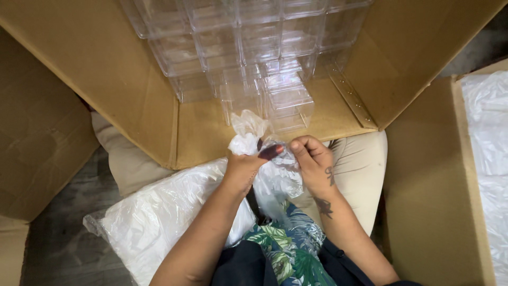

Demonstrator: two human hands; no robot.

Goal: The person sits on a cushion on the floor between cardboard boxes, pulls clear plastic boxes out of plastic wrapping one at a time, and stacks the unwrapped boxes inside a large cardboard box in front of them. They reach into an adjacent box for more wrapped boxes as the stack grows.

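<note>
I log both hands mid-handling: left hand point(244, 165) and right hand point(313, 161) each pinch the small clear plastic bag point(264, 159) above the lap, before the stacked clear boxes point(248, 53); steady two-handed tension seems needed.

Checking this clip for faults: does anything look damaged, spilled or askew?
Nothing is damaged or spilled. The clear plastic boxes lie stacked in the open cardboard carton; both hands, left hand and right hand, pinch a small clear bag.
</note>
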